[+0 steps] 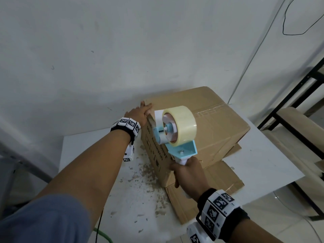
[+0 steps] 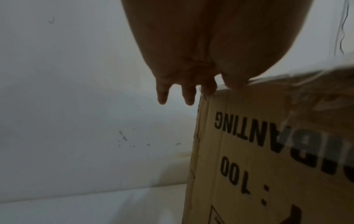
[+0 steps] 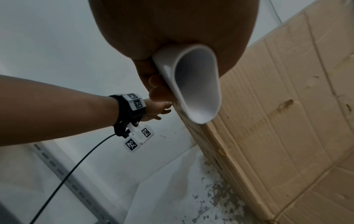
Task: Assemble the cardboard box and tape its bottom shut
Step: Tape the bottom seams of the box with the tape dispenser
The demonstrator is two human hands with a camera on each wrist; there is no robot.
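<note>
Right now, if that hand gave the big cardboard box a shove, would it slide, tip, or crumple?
The cardboard box is probably light for its size, so it would likely slide across the white table. Its creased, dented walls suggest it would flex rather than stay rigid. The left hand resting on its far top corner probably keeps it from shifting while the right hand holds the tape dispenser.

Right hand (image 3: 153,72) grips white handle (image 3: 191,84) beside cardboard box (image 3: 277,121).
</note>
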